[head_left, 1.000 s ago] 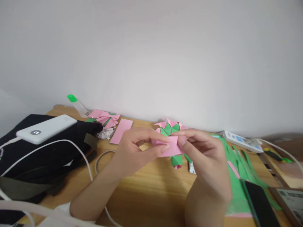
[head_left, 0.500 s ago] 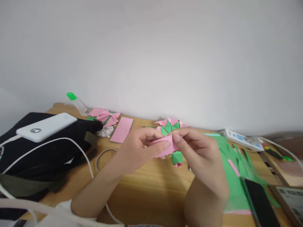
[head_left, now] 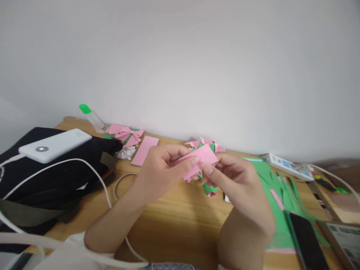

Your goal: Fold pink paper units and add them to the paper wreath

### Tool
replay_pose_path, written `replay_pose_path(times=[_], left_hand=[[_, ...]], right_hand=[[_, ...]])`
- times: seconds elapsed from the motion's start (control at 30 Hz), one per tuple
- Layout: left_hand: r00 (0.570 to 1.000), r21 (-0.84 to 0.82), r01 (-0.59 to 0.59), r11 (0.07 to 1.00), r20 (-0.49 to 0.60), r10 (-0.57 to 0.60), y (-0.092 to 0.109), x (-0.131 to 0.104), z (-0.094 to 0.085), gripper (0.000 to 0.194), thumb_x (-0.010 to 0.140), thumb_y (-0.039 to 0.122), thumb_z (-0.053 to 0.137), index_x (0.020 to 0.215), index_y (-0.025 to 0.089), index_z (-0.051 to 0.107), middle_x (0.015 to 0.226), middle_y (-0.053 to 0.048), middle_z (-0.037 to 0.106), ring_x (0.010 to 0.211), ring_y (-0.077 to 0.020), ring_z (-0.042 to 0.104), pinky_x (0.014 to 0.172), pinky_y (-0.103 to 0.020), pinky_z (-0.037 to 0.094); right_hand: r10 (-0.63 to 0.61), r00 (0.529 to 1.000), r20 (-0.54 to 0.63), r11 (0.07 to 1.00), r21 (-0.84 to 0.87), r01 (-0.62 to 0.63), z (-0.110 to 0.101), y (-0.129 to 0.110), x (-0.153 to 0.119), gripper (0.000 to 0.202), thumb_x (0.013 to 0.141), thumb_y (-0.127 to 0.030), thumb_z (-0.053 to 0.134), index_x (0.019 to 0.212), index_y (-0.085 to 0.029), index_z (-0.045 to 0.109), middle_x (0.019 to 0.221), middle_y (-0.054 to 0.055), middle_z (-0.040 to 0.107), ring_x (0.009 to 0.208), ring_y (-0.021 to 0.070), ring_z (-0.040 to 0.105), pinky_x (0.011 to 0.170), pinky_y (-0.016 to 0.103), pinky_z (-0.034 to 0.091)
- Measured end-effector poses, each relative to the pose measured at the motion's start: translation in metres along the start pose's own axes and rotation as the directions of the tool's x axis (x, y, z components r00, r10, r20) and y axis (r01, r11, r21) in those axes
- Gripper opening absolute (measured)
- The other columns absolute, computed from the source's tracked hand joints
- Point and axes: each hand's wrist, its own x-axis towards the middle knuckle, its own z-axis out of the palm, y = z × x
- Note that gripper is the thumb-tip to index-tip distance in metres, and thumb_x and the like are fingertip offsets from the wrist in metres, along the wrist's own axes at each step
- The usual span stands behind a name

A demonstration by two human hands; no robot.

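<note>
Between my two hands is a piece of folded pink paper [head_left: 206, 153], raised above the wooden table. My left hand [head_left: 165, 165] pinches its left part, thumb on the near face. On its right side my right hand [head_left: 236, 178] grips the lower edge with thumb and fingers. Behind my hands stand folded pink and green paper pieces [head_left: 194, 144], partly hidden by the paper and my fingers. A green folded piece with a pink tip [head_left: 210, 189] shows just below my right fingers.
Pink paper strips [head_left: 145, 150], folded pink pieces [head_left: 129, 135] and a glue bottle [head_left: 94, 120] lie at back left. A black bag [head_left: 56, 180] carries a white power bank [head_left: 56, 145]. Green sheets [head_left: 278, 225], a phone [head_left: 308, 240] and a power strip [head_left: 287, 165] are right.
The pink paper has turned and lifted so more of its face shows above my thumbs. My right thumb has moved down from its upper edge to its lower edge.
</note>
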Motion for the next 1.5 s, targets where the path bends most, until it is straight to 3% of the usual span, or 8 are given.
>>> replay_pose_path(times=[0.2, 0.53, 1.07, 1.5], left_hand=[[1.000, -0.044, 0.001, 0.999, 0.028, 0.000, 0.002, -0.001, -0.001, 0.012, 0.080, 0.010, 0.070, 0.072, 0.017, 0.075, 0.062, 0.004, 0.072, 0.057, -0.0061, 0.066, 0.052, -0.008, 0.050], [0.984, -0.157, 0.099, 0.983, 0.161, -0.074, 0.004, 0.001, -0.002, 0.011, 0.081, 0.010, 0.071, 0.076, 0.019, 0.078, 0.064, 0.002, 0.074, 0.059, -0.0061, 0.066, 0.059, -0.011, 0.054], [0.979, 0.003, 0.117, 0.993, 0.168, -0.116, 0.006, 0.000, -0.005, 0.014, 0.080, 0.025, 0.073, 0.071, 0.015, 0.074, 0.062, -0.002, 0.073, 0.057, -0.0124, 0.069, 0.051, -0.017, 0.052], [0.963, -0.035, 0.164, 0.986, 0.225, -0.152, 0.005, -0.001, -0.006, 0.011, 0.082, 0.022, 0.071, 0.073, 0.016, 0.074, 0.063, -0.001, 0.073, 0.055, -0.0090, 0.066, 0.053, -0.015, 0.051]], right_hand=[[0.056, 0.998, 0.033, 0.993, 0.106, -0.059, 0.000, 0.002, 0.003, 0.018, 0.081, -0.031, 0.072, 0.071, -0.017, 0.068, 0.056, -0.003, 0.063, 0.049, 0.0064, 0.053, 0.046, 0.017, 0.048], [0.083, 0.987, 0.137, 0.951, 0.286, -0.120, -0.005, 0.012, 0.008, 0.014, 0.081, -0.027, 0.072, 0.072, -0.017, 0.070, 0.058, -0.002, 0.066, 0.049, 0.0062, 0.056, 0.045, 0.016, 0.047], [0.095, 0.978, 0.186, 0.955, 0.259, -0.142, -0.008, 0.008, 0.011, 0.021, 0.073, -0.031, 0.079, 0.064, -0.015, 0.068, 0.050, 0.000, 0.064, 0.042, 0.0071, 0.053, 0.041, 0.018, 0.047], [0.111, 0.973, 0.201, 0.963, 0.218, -0.155, -0.008, 0.005, 0.010, 0.021, 0.068, -0.029, 0.082, 0.064, -0.014, 0.069, 0.050, 0.001, 0.065, 0.042, 0.0071, 0.054, 0.042, 0.018, 0.046]])
